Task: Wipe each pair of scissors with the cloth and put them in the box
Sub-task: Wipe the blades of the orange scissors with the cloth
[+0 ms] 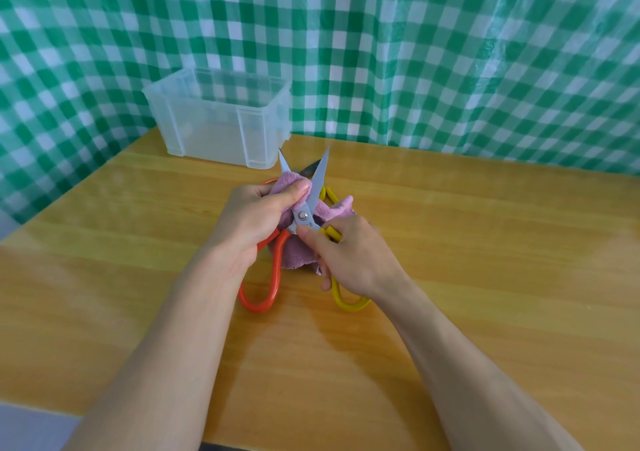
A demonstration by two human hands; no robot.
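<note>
- Scissors [303, 215] over mid-counter [450, 242], blades splayed, near the clear plastic box [207, 128].
- Left hand [252, 215] pinches purple cloth [287, 183] round one blade; right hand [349, 256] grips just below the pivot.
- Judged: stiff steel, sharp tips; hold by the handles.

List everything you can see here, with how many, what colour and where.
box: one, clear plastic, no lid, back left of the table.
scissors: one pair, steel blades spread open, one orange and one yellow handle, held above the table's middle.
other scissors: count unclear; a dark blade, an orange loop and a yellow loop show from behind the cloth.
cloth: one, pink-purple, bunched around the held pair.
table: one, yellow-brown wood.
backdrop: one, green and white check, behind the table.
left hand: pinches the cloth against the left blade.
right hand: grips the scissors just below the pivot.
</note>
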